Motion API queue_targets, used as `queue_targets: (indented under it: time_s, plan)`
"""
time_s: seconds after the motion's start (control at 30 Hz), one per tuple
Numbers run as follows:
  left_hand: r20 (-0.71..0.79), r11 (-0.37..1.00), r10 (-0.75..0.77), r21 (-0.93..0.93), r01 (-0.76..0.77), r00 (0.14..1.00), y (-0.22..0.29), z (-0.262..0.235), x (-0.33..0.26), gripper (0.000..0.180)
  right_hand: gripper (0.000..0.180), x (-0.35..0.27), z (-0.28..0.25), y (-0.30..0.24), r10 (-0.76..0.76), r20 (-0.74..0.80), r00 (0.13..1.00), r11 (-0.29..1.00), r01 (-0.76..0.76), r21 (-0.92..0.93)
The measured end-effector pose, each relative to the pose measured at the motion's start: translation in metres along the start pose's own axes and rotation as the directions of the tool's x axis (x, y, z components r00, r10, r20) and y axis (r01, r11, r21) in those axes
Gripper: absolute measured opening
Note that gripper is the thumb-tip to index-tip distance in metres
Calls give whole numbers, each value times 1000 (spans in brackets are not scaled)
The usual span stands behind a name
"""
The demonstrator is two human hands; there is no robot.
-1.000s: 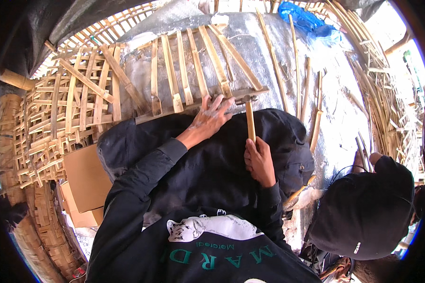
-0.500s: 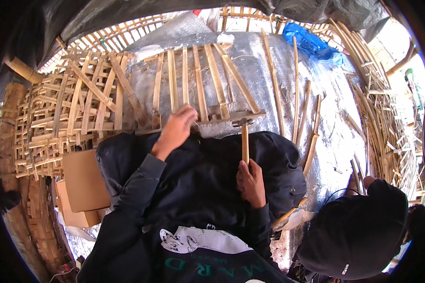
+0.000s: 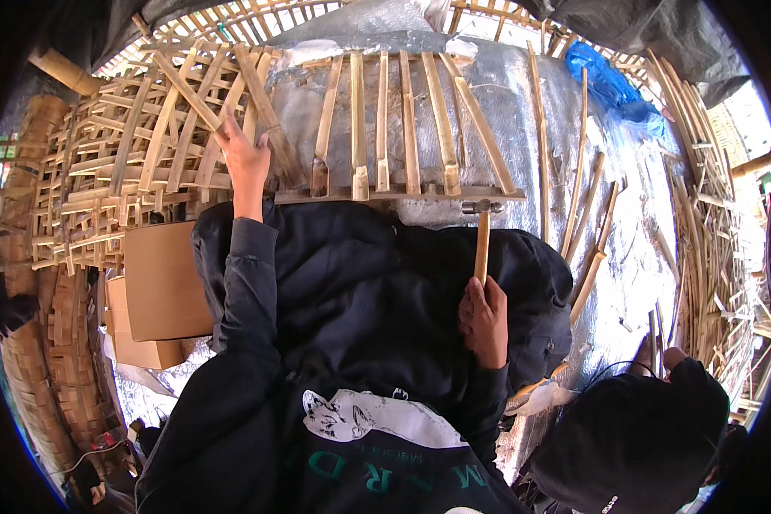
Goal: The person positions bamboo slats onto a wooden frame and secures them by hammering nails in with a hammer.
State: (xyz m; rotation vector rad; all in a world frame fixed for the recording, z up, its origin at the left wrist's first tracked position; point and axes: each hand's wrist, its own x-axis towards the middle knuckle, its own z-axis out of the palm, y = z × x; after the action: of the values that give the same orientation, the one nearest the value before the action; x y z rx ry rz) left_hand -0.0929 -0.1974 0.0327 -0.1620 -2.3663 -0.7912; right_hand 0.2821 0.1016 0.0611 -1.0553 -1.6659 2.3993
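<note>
My left hand [image 3: 247, 163] reaches out to the far left with its fingers apart. Its fingertips are at the near end of a slanting bamboo strip [image 3: 187, 90], seemingly touching it. That strip lies across a stack of bamboo lattice [image 3: 103, 163]. In my right hand [image 3: 486, 321], resting over my lap, is the wooden handle of a hammer [image 3: 483, 231], head pointing away from me. Before my knees lies a bamboo rack: several upright strips [image 3: 409, 128] span a near crossbar [image 3: 385, 194] and a far one, and the rightmost strip leans at an angle.
Cardboard boxes [image 3: 170, 287] stand by my left side. Loose bamboo sticks [image 3: 578, 163] lie right of the rack on a silvery sheet [image 3: 634, 223]. A blue plastic bag [image 3: 604, 86] and a long bamboo pile [image 3: 702, 248] are farther right. Another person [image 3: 634, 445] sits close at lower right.
My left hand has gone from above the rack's near crossbar to the strip on the lattice stack, opening its fingers. My right hand keeps the hammer. The whole view has shifted somewhat.
</note>
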Motion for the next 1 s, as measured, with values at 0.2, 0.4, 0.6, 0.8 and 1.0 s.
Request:
queue_targets:
  time_s: [0.2,0.4,0.6,0.8,1.0]
  plan:
    - [451,841,419,-520,-150,788,102,-7,-43,11,28,3,-5,1,1,-2,1000,1000,-1,-11]
    - [684,753,655,-625,-205,322,127,4,-127,19,26,1,-3,-3,43,20,999,997,-44,69]
    - [789,856,502,-397,-330,354,108,22,-165,26,26,1,-3,0,17,0,1000,1000,-17,6]
    - [845,860,443,-307,-408,298,107,43,-178,17,26,3,-3,4,-3,13,1000,1000,3,-20]
    - [781,894,449,-386,-228,434,79,67,-179,18,25,6,-2,7,-74,21,997,996,75,-52]
